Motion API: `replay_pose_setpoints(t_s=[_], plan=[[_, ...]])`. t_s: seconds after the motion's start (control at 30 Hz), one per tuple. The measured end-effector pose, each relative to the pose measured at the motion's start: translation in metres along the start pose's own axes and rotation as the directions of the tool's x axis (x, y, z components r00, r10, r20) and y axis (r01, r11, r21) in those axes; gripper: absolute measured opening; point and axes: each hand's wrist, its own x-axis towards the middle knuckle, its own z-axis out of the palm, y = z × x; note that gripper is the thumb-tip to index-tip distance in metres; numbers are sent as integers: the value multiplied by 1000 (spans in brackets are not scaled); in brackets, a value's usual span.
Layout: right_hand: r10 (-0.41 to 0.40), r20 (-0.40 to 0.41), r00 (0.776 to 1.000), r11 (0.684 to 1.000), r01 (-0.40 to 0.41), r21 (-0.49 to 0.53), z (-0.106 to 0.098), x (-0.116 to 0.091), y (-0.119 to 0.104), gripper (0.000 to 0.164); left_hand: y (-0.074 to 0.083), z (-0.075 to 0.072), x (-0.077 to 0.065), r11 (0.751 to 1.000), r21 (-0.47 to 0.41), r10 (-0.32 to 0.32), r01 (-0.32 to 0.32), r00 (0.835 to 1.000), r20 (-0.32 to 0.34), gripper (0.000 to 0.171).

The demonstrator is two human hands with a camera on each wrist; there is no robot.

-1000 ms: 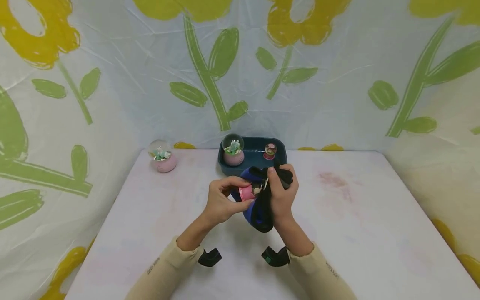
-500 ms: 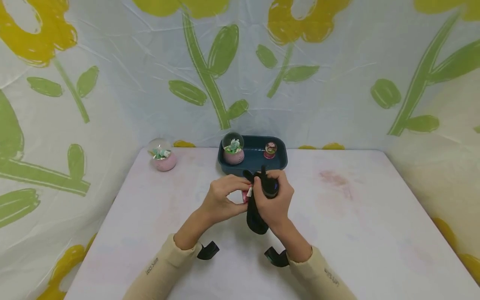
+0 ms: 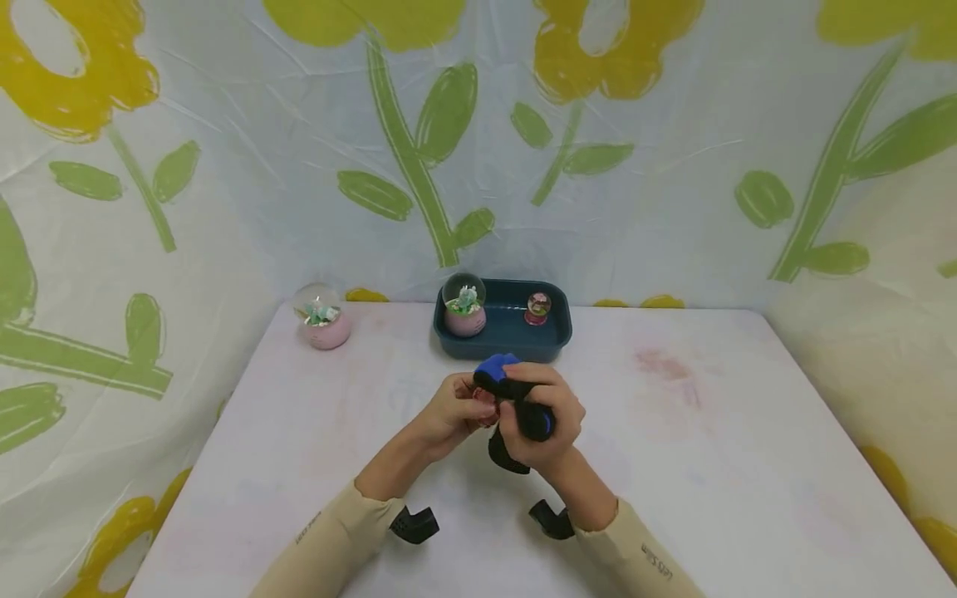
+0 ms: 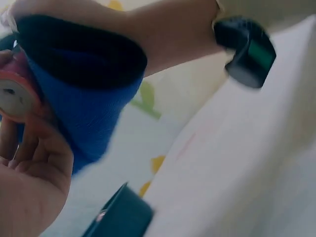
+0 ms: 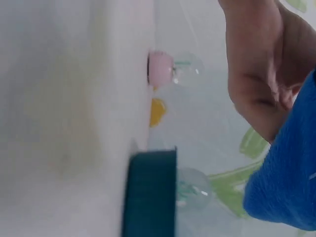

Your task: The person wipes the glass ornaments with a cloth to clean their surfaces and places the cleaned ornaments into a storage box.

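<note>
My left hand [image 3: 444,419] grips a small snow globe [image 3: 486,407] with a pink base, over the table in front of the tray. In the left wrist view the round underside of its base [image 4: 17,101] faces the camera. Bunched in my right hand [image 3: 552,428] is a cloth [image 3: 497,370], blue on one face and black on the other. It wraps up against the snow globe and hides most of the glass. The right wrist view shows the cloth's blue side [image 5: 289,173] beside my left hand [image 5: 259,69].
Behind the hands stands a dark teal tray [image 3: 508,350]. It holds a larger snow globe [image 3: 465,321] with a pink base at its left and a small pink one [image 3: 537,308] at its right. Another larger snow globe [image 3: 327,332] stands at the table's back left.
The cloth has turned and shifted in my right hand, its blue face now showing at the top. Both hands sit slightly lower in view, still together around the small snow globe.
</note>
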Motion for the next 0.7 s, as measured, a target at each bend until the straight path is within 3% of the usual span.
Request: replay_pose_setpoints(t_s=[0.07,0.1,0.13,0.17,0.2,0.23,0.27,0.3,0.37,0.4,0.43,0.47,0.5,0.53,0.57,0.63,0.7], plan=[[160,-46,986,987,-160,4,-3,-1,-2,26,2,1,2,991,120,66,-62,997,-28,17],[249,-58,967,968,-250,-5,-5,-1,-3,23,2,0,4,971,216,116,-106,992,-38,21],[336,-63,940,941,-338,-22,-7,-1,-4,21,3,0,6,934,320,175,-157,984,-30,25],[414,-62,908,908,-417,-47,-10,-1,-4,19,4,-1,7,879,431,234,-206,972,-12,28],[481,-55,875,871,-484,-83,-13,-1,-5,17,4,-2,9,797,545,294,-259,955,24,29],[542,-43,839,831,-543,-116,-15,-2,-5,16,5,-3,11,697,642,349,-318,933,83,30],[598,-31,801,789,-595,-153,-17,-2,-4,15,6,-4,12,570,728,398,-381,903,161,31],[652,-24,758,743,-645,-181,-19,-2,-4,14,7,-5,14,415,793,439,-447,861,256,31],[743,-26,669,648,-728,-223,-21,-1,-3,14,9,-7,17,100,832,480,-546,759,441,32],[776,-32,630,608,-760,-232,-22,0,-2,14,10,-7,18,-34,815,487,-578,703,519,32],[798,-40,601,577,-782,-235,-22,0,-2,13,10,-7,19,-129,793,489,-596,657,574,32],[807,-52,589,562,-791,-241,-21,0,-2,13,10,-7,19,-187,776,494,-602,626,604,32],[804,-62,591,563,-791,-241,-21,0,-3,13,9,-7,19,-196,772,504,-605,614,608,31],[788,-67,612,582,-776,-245,-20,-1,-5,13,7,-7,18,-159,779,518,-607,620,589,32],[759,-70,647,615,-749,-246,-19,-3,-7,13,4,-7,16,-93,790,536,-605,639,552,32],[669,-72,739,709,-665,-234,-16,-6,-12,14,-2,-6,12,116,806,563,-580,707,428,32],[547,-76,834,809,-550,-207,-12,-8,-15,15,-6,-4,7,356,774,550,-523,787,279,32]])
